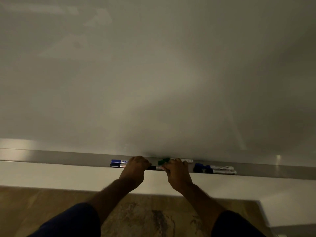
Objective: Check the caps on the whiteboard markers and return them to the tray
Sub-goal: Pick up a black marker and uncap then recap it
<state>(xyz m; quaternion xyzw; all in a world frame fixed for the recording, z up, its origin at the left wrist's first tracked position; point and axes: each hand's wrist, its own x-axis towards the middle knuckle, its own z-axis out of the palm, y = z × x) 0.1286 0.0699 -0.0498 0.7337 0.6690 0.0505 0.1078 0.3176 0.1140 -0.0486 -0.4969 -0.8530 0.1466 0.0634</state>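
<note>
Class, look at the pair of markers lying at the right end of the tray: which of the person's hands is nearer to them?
Right. The right hand sits just left of the pair of markers; the left hand is farther left.

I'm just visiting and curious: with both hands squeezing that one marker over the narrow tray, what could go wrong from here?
1. The left hand and right hand grip the black marker at the tray's front edge; a slip might drop it to the floor.
2. The right hand is close to the green marker behind it and could nudge it.
3. Dim light and blur hide the cap seam, so a loose cap might go unnoticed.
</note>
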